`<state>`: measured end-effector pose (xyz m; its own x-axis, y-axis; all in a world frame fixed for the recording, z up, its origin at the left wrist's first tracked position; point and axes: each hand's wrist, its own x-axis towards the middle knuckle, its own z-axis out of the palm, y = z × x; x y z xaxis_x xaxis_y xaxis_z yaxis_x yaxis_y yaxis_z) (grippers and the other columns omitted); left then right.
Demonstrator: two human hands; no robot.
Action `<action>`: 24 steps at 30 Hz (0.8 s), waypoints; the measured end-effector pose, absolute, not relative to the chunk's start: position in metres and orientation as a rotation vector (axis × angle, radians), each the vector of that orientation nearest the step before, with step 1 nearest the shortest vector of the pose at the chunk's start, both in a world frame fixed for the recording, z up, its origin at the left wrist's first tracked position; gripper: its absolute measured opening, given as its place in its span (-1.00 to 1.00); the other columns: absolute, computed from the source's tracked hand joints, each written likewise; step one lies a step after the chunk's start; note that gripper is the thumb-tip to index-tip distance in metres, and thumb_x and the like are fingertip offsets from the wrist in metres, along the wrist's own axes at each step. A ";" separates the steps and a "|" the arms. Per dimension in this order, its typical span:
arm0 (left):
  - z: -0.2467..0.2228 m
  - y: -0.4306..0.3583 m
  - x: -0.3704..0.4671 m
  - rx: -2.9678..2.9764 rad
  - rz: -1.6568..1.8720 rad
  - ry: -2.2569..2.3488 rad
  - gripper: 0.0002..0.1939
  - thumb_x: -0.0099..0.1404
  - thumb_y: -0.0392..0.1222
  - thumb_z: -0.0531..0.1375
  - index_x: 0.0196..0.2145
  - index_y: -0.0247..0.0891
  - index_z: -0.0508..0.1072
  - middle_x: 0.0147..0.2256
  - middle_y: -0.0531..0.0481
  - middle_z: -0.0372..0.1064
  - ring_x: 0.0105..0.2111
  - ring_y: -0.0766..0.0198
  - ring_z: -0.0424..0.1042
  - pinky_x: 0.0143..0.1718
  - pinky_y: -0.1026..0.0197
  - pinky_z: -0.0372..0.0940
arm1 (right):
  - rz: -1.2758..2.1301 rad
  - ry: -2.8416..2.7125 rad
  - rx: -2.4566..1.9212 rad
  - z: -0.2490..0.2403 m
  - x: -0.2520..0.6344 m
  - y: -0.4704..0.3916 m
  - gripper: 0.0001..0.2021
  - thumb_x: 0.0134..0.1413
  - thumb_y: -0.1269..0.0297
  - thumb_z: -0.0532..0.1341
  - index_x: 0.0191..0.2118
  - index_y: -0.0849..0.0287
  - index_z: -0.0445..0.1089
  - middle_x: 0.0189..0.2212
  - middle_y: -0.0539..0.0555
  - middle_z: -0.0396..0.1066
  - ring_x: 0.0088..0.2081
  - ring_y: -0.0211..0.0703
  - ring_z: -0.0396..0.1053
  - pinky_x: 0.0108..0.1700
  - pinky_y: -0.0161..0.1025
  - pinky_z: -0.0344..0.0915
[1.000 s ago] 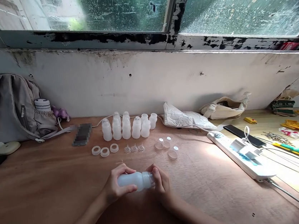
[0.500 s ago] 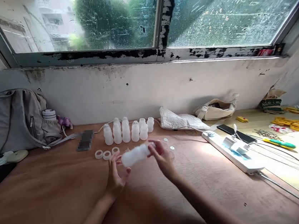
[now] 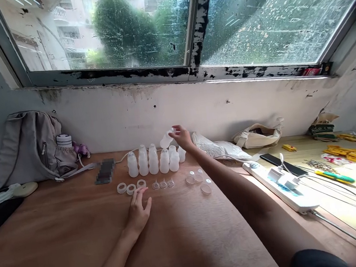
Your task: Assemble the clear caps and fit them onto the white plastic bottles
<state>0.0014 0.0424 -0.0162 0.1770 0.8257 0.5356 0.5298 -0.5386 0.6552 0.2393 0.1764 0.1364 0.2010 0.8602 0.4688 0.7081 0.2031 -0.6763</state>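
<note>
My right hand (image 3: 181, 135) grips a frosted white baby bottle (image 3: 166, 140) by its top end, tilted above the back of a cluster of similar bottles (image 3: 153, 160) standing near the wall. Low over the table, my left hand (image 3: 138, 213) holds nothing; its fingers are apart, close to several white rings (image 3: 121, 188). Right of these lie clear bottle teats (image 3: 163, 184) in a short row. Several clear round caps (image 3: 206, 189) rest farther right, beside my right forearm.
A grey backpack (image 3: 35, 149) leans at the left, near a blurred dark object (image 3: 105, 171). Along the right are a white power strip (image 3: 280, 188) with cables, a dark phone (image 3: 282, 164) and a green screwdriver (image 3: 335, 176). White padded packets (image 3: 227, 148) and a beige pouch (image 3: 255, 135) lie against the wall.
My right hand has carried the bottle up and back from the table's middle to above the standing bottles. My left hand has let go of it and moved slightly lower.
</note>
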 end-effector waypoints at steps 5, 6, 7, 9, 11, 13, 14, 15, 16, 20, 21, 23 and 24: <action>-0.008 0.044 -0.003 2.236 1.296 1.300 -0.71 0.17 -0.34 0.00 -0.11 -0.21 0.25 -0.14 -0.09 0.22 -0.08 0.17 0.24 -0.05 0.06 0.18 | 0.308 -1.677 -1.647 0.126 0.232 0.206 -0.62 -0.20 0.30 0.25 -0.16 0.30 0.33 -0.27 0.20 0.36 -0.23 -0.09 0.31 -0.23 -0.21 0.26; -0.007 0.045 -0.003 2.252 1.295 1.302 -0.70 0.17 -0.34 0.00 -0.12 -0.21 0.25 -0.15 -0.09 0.22 -0.08 0.17 0.24 -0.05 0.06 0.18 | 0.335 -1.705 -1.666 0.124 0.231 0.210 -0.62 -0.22 0.30 0.26 -0.17 0.30 0.34 -0.29 0.19 0.36 -0.25 -0.10 0.31 -0.26 -0.22 0.26; -0.007 0.046 -0.004 2.266 1.289 1.306 -0.70 0.17 -0.35 0.00 -0.12 -0.21 0.25 -0.15 -0.09 0.23 -0.09 0.16 0.25 -0.06 0.06 0.18 | 0.363 -1.733 -1.684 0.121 0.229 0.213 -0.62 -0.23 0.30 0.27 -0.18 0.30 0.34 -0.29 0.19 0.37 -0.27 -0.12 0.32 -0.29 -0.24 0.27; -0.009 0.048 -0.006 2.284 1.277 1.322 -0.70 0.16 -0.35 0.01 -0.12 -0.21 0.25 -0.16 -0.09 0.24 -0.11 0.16 0.25 -0.07 0.05 0.18 | 0.421 -1.785 -1.721 0.116 0.227 0.219 -0.62 -0.27 0.31 0.29 -0.21 0.30 0.36 -0.31 0.18 0.37 -0.33 -0.16 0.32 -0.35 -0.27 0.27; -0.013 0.052 -0.007 2.290 1.264 1.340 -0.69 0.15 -0.36 0.01 -0.12 -0.20 0.26 -0.16 -0.09 0.24 -0.12 0.15 0.26 -0.08 0.03 0.19 | 0.467 -1.824 -1.759 0.111 0.225 0.224 -0.62 -0.30 0.32 0.30 -0.22 0.29 0.36 -0.30 0.19 0.37 -0.38 -0.18 0.33 -0.41 -0.29 0.27; -0.018 0.056 -0.010 2.290 1.258 1.358 -0.68 0.13 -0.37 0.02 -0.13 -0.21 0.26 -0.17 -0.09 0.25 -0.13 0.14 0.26 -0.09 0.02 0.19 | 0.487 -1.848 -1.794 0.107 0.224 0.227 -0.61 -0.33 0.33 0.31 -0.23 0.29 0.37 -0.29 0.20 0.36 -0.38 -0.18 0.32 -0.43 -0.30 0.27; -0.020 0.058 -0.011 2.291 1.255 1.368 -0.68 0.13 -0.37 0.02 -0.13 -0.21 0.27 -0.17 -0.09 0.25 -0.13 0.13 0.26 -0.09 0.02 0.19 | 0.489 -1.854 -1.808 0.106 0.224 0.228 -0.61 -0.34 0.33 0.32 -0.24 0.28 0.37 -0.27 0.21 0.36 -0.36 -0.17 0.32 -0.42 -0.30 0.27; -0.022 0.061 -0.012 2.291 1.254 1.381 -0.69 0.13 -0.37 0.02 -0.14 -0.21 0.27 -0.18 -0.09 0.25 -0.12 0.13 0.25 -0.09 0.02 0.19 | 0.490 -1.858 -1.820 0.105 0.225 0.229 -0.61 -0.35 0.33 0.32 -0.24 0.28 0.37 -0.26 0.21 0.35 -0.34 -0.16 0.32 -0.42 -0.30 0.27; -0.024 0.062 -0.014 2.291 1.256 1.397 -0.69 0.12 -0.37 0.03 -0.14 -0.22 0.27 -0.18 -0.09 0.25 -0.12 0.12 0.25 -0.09 0.01 0.19 | 0.493 -1.861 -1.831 0.104 0.225 0.229 -0.60 -0.36 0.32 0.32 -0.24 0.28 0.37 -0.26 0.21 0.35 -0.33 -0.15 0.31 -0.41 -0.30 0.27; -0.029 0.068 -0.018 2.285 1.252 1.458 -0.70 0.11 -0.36 0.04 -0.15 -0.23 0.27 -0.19 -0.10 0.26 -0.12 0.10 0.24 -0.10 0.00 0.18 | 0.521 -1.858 -1.863 0.107 0.230 0.229 -0.61 -0.37 0.29 0.32 -0.26 0.27 0.37 -0.30 0.19 0.37 -0.37 -0.17 0.31 -0.46 -0.30 0.26; -0.029 0.069 -0.018 2.285 1.246 1.468 -0.70 0.11 -0.36 0.04 -0.16 -0.24 0.28 -0.20 -0.11 0.27 -0.12 0.10 0.24 -0.10 0.00 0.18 | 0.526 -1.853 -1.864 0.108 0.231 0.228 -0.61 -0.36 0.27 0.32 -0.27 0.27 0.37 -0.33 0.18 0.38 -0.40 -0.18 0.31 -0.47 -0.30 0.25; -0.030 0.070 -0.019 2.290 1.236 1.483 -0.71 0.10 -0.35 0.05 -0.17 -0.26 0.28 -0.20 -0.11 0.27 -0.13 0.10 0.24 -0.10 0.00 0.18 | 0.519 -1.835 -1.853 0.110 0.233 0.225 -0.62 -0.32 0.24 0.30 -0.27 0.28 0.36 -0.35 0.17 0.38 -0.43 -0.20 0.31 -0.48 -0.30 0.25; -0.030 0.071 -0.019 2.294 1.230 1.491 -0.71 0.10 -0.34 0.06 -0.17 -0.26 0.28 -0.20 -0.11 0.28 -0.13 0.10 0.24 -0.10 0.01 0.18 | 0.506 -1.822 -1.841 0.112 0.234 0.223 -0.62 -0.30 0.22 0.29 -0.26 0.29 0.36 -0.34 0.18 0.39 -0.44 -0.20 0.31 -0.49 -0.30 0.24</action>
<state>-0.0194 0.0706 -0.0300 0.1736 0.8143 0.5538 0.6984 -0.4983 0.5138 0.2336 0.2231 0.1118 0.0366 0.9960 0.0814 0.8112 0.0180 -0.5845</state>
